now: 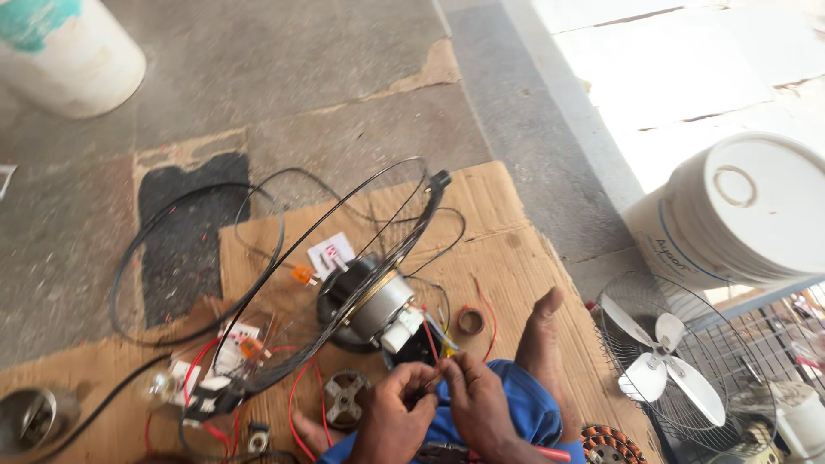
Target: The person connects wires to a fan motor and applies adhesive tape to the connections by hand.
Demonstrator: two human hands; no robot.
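From the head view, my left hand (391, 417) and right hand (477, 404) sit closest, low in the middle above my blue-clad knee (516, 404). Both are pinched narrow, fingertips together on the thin wires (432, 352) between them. Those wires run up to the fan motor (378, 305), which lies just beyond my hands on the cardboard (516, 249), inside the tilted black wire guard (344, 258). A white bucket (739, 215) stands well apart at right.
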